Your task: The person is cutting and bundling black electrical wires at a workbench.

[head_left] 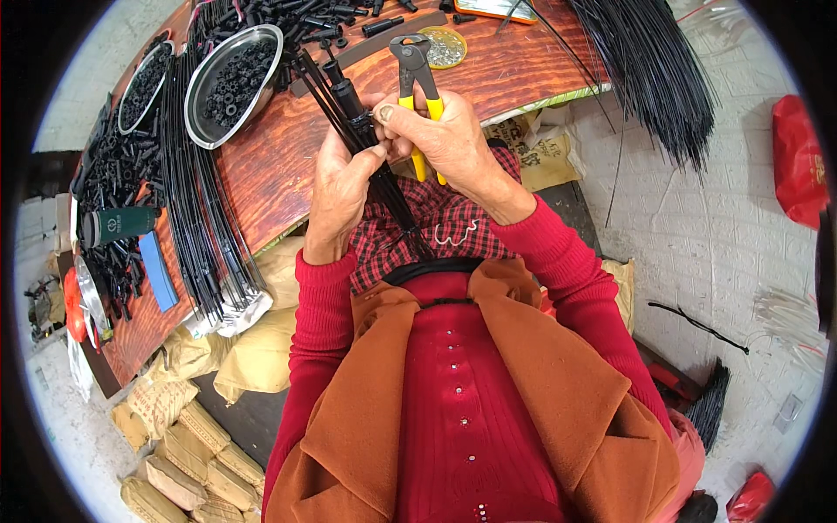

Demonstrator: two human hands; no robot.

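Closest to us is our brown coat (366,436) over a red top, red sleeves running up to both hands above a checked lap cloth (445,222). Our left hand (340,183) is closed around a bundle of thin black rods (366,148), which slants from the lap up toward the table, ends near a black sleeve piece. Our right hand (449,139) grips yellow-handled pliers (417,78), handles in the palm, jaw head pointing up and away over the table; thumb and forefinger pinch at the rod ends at the same time, so the hand is full. Whether the jaws stand open we cannot tell; they look nearly closed and hold nothing. On the wooden table (279,166): a steel bowl (234,83) of small black caps, a second bowl (144,83) to the left, loose rods (196,209) laid across the edge, a green can (118,225), a blue strip (157,270). Sacks (253,349) lie below the table. Risks, as we judge: the right hand doing two jobs could let the pliers slip; the loose bundle could fan out or slide down the lap if the left hand eases; the small part at the fingertips could drop into the lap cloth.
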